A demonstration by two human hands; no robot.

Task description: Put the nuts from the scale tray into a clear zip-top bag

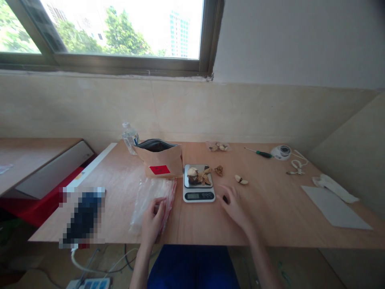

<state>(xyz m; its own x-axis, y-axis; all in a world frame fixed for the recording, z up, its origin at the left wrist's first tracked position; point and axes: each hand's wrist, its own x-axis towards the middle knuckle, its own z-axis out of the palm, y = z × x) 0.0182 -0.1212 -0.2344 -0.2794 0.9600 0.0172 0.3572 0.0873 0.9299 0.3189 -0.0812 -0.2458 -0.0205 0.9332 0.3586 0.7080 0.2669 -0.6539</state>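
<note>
My left hand (152,218) rests at the table's front on a stack of clear zip bags (147,196) with red seal lines. Its fingers are curled closed; whether anything is in them is hidden. Right of the scale, my right hand (233,204) is slightly blurred, its thumb and fingers closed around a small dark piece (225,199). Between the hands stands a white kitchen scale (199,196), too small to read. Dried pieces (201,176), pale, brown and dark, lie on its plate. A brown dried piece (219,171) and pale slices (241,180) lie to its right.
An open kraft pouch (162,162) with a red label stands behind the bags, beside a water bottle (130,138). A small bag of pale pieces (219,147), a screwdriver (263,154), a white round device (281,152) and a white sheet (335,208) lie farther right. A pixelated dark object (82,216) lies left.
</note>
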